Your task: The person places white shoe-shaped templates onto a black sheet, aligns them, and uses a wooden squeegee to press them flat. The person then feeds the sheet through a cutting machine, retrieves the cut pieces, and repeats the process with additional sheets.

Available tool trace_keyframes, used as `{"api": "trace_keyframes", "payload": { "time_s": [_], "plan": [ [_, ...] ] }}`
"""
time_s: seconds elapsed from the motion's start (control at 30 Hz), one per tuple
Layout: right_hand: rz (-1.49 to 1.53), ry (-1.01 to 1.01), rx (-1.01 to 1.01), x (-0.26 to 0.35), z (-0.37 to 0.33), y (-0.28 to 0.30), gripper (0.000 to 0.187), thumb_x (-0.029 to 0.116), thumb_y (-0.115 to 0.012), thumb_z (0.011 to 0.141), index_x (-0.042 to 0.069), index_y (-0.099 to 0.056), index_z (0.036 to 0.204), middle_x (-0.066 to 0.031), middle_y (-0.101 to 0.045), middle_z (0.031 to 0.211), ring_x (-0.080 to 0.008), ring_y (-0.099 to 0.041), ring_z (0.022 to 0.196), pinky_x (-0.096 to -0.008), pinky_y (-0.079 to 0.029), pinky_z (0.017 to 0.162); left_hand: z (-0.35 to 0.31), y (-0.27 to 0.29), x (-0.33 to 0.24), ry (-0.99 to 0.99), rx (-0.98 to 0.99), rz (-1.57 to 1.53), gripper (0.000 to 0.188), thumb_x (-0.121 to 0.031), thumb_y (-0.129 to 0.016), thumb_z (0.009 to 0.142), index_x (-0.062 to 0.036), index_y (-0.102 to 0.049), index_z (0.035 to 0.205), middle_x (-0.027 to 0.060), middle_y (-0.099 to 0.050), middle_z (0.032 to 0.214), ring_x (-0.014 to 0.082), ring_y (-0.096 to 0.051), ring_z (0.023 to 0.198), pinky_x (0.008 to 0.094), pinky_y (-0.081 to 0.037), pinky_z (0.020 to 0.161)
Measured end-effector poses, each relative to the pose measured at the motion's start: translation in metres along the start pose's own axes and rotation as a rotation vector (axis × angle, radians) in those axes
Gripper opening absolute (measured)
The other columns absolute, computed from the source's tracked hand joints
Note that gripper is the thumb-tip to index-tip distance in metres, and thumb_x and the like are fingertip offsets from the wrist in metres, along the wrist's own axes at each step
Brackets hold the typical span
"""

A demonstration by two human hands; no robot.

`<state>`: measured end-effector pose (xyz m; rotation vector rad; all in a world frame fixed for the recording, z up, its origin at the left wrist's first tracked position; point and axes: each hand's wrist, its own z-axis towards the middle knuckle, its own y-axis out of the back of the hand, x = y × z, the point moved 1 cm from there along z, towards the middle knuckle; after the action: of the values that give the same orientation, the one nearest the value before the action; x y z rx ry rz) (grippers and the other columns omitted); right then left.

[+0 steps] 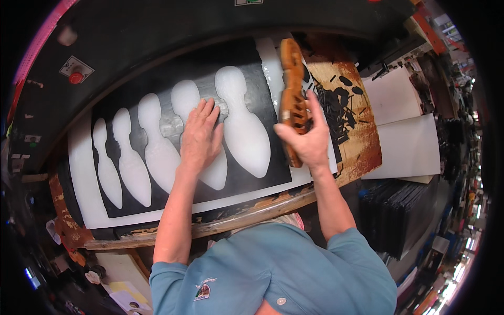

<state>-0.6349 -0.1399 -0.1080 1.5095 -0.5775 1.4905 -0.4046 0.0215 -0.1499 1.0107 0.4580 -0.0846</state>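
Note:
My left hand [200, 134] lies flat, fingers stretched out, on a black sheet [275, 170]. Several sole-shaped cutouts [247, 142] run across this sheet in a row, narrower toward the left, and white shows through them. The hand covers part of the second cutout from the right. In my right hand [313, 140] is a brown, wood-like cutting die [292, 79], also sole-shaped, with slots along its lower half. It is gripped by its side, tilted up on edge, over the sheet's right end. Motion blurs it slightly.
A white board [81, 178] lies under the sheet on a worn wooden table [262, 210]. Black offcuts [341, 113] are scattered at the right. The dark machine beam [157, 31] with a red button [75, 77] spans the far side. Stacked black sheets [401, 212] stand at lower right.

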Motion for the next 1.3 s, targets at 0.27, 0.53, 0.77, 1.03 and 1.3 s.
{"api": "trace_keyframes", "payload": {
  "time_s": [0.27, 0.53, 0.77, 1.03, 1.3],
  "plan": [
    [-0.638, 0.453, 0.103, -0.030, 0.013, -0.028, 0.061, 0.041, -0.084, 0.089, 0.002, -0.073, 0.134, -0.0276, -0.056, 0.145, -0.0432, -0.057, 0.124, -0.0498, -0.049, 0.109, 0.001, -0.002, 0.003, -0.018, -0.041, -0.008, 0.043, -0.008, -0.074, 0.095, 0.0039, -0.069, 0.136, 0.0224, -0.062, 0.152, 0.0428, -0.054, 0.146, 0.0521, -0.042, 0.123],
    [-0.575, 0.085, -0.070, -0.054, 0.059, 0.039, 0.023, 0.013, -0.068, 0.103, -0.001, -0.078, 0.118, -0.0157, -0.076, 0.112, -0.0314, -0.071, 0.110, -0.0431, -0.057, 0.096, 0.000, -0.003, 0.006, 0.017, -0.016, -0.033, 0.041, -0.006, -0.071, 0.099, 0.0009, -0.070, 0.139, 0.0206, -0.062, 0.155, 0.0413, -0.051, 0.151, 0.0504, -0.042, 0.124],
    [-0.645, 0.288, 0.108, -0.017, 0.000, -0.010, 0.093, 0.046, -0.087, 0.085, -0.009, -0.054, 0.152, -0.0348, -0.054, 0.150, -0.0471, -0.053, 0.139, -0.0515, -0.045, 0.120, 0.002, -0.004, 0.008, -0.001, -0.068, -0.019, 0.039, -0.006, -0.076, 0.094, 0.0038, -0.072, 0.131, 0.0206, -0.065, 0.150, 0.0408, -0.056, 0.146, 0.0507, -0.045, 0.121],
    [-0.615, 0.198, 0.219, 0.002, 0.010, -0.024, 0.093, 0.029, -0.083, 0.070, -0.007, -0.058, 0.151, -0.0369, -0.046, 0.156, -0.0497, -0.048, 0.139, -0.0521, -0.046, 0.118, 0.000, -0.008, 0.015, 0.006, -0.113, -0.118, 0.039, -0.014, -0.078, 0.095, 0.0051, -0.073, 0.128, 0.0228, -0.069, 0.144, 0.0413, -0.057, 0.145, 0.0513, -0.042, 0.124],
    [0.610, -0.171, 0.376, 0.038, -0.031, -0.018, 0.088, 0.017, -0.082, 0.087, -0.010, -0.043, 0.161, -0.0152, -0.062, 0.145, -0.0233, -0.061, 0.134, -0.0359, -0.044, 0.120, -0.029, 0.031, -0.062, 0.163, 0.184, -0.695, 0.107, -0.037, -0.086, 0.092, 0.0039, -0.025, 0.170, 0.0313, -0.029, 0.174, 0.0437, -0.029, 0.163, 0.0467, -0.032, 0.131]
  ]
}}
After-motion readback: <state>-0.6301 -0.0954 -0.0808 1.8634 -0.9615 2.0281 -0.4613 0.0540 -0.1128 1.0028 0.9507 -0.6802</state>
